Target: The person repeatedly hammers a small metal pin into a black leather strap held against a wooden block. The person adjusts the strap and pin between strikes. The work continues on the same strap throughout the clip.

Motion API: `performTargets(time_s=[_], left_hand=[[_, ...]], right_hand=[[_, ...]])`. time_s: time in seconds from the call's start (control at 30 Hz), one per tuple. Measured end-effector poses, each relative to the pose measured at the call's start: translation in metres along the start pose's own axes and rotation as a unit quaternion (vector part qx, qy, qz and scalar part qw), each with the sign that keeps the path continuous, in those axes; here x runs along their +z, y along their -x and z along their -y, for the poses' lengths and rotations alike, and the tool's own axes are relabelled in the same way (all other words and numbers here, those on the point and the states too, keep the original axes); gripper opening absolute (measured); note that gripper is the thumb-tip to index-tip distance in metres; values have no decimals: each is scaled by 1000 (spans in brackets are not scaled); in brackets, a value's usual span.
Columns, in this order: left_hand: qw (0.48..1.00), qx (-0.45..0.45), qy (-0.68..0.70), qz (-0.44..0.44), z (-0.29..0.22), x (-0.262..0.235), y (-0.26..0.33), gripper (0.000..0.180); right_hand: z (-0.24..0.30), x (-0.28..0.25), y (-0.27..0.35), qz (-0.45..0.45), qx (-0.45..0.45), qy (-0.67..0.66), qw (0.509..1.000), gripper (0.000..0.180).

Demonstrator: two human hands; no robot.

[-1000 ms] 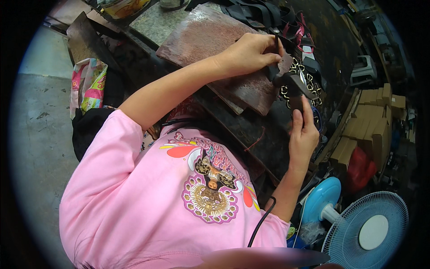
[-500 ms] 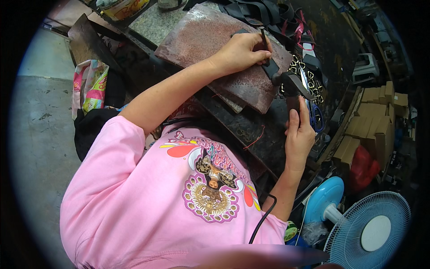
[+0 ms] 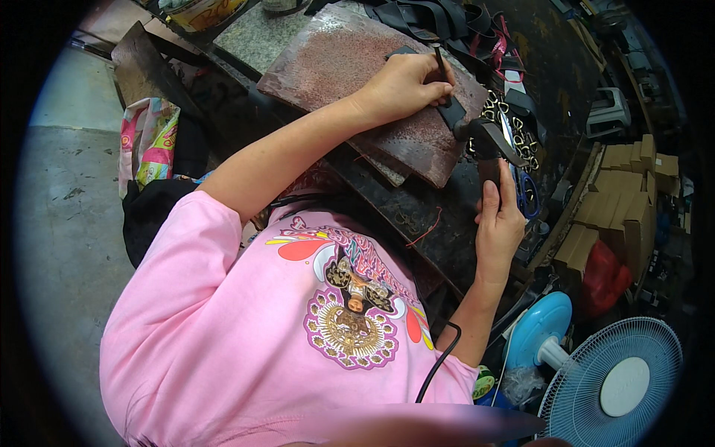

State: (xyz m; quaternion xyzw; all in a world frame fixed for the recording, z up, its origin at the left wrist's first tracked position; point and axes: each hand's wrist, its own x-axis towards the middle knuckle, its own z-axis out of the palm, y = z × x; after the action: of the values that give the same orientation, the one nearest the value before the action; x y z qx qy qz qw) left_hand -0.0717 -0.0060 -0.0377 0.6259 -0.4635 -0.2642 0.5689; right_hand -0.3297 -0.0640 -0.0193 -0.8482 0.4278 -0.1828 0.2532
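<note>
My left hand (image 3: 408,88) is closed around a slim dark metal punch (image 3: 440,61), whose top stands out above the fingers. Under that hand a black strap (image 3: 452,114) lies across a worn reddish-brown slab (image 3: 316,63); the punch's lower tip is hidden. At the slab's right edge, my right hand (image 3: 497,227) grips the handle of a hammer (image 3: 493,140). Its dark head is close to the strap's end, and I cannot tell whether they touch. My right index finger stretches along the handle.
Brass-coloured metal rings (image 3: 527,145) and blue-handled scissors (image 3: 528,197) lie beyond the hammer. Black straps (image 3: 424,18) are heaped at the back. A red cord (image 3: 426,229) rests on the dark bench. Cardboard boxes (image 3: 614,197) and a fan (image 3: 622,387) stand at the right.
</note>
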Motion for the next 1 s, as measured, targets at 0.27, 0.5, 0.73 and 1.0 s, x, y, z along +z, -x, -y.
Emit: performTargets(time_s=[0.27, 0.5, 0.73, 1.0], left_hand=[[999, 20, -32, -8, 0, -2, 1, 19], [979, 141, -141, -45, -3, 0, 3, 22], [959, 188, -210, -9, -6, 4, 3, 15], [923, 275, -271, -13, -2, 12, 1, 12]], right_hand=[[9, -2, -1, 3, 6, -9, 1000, 37], [-10, 4, 1, 6, 0, -4, 1000, 37], [29, -45, -9, -47, -61, -137, 988, 37], [75, -63, -25, -108, -172, -281, 938, 40]])
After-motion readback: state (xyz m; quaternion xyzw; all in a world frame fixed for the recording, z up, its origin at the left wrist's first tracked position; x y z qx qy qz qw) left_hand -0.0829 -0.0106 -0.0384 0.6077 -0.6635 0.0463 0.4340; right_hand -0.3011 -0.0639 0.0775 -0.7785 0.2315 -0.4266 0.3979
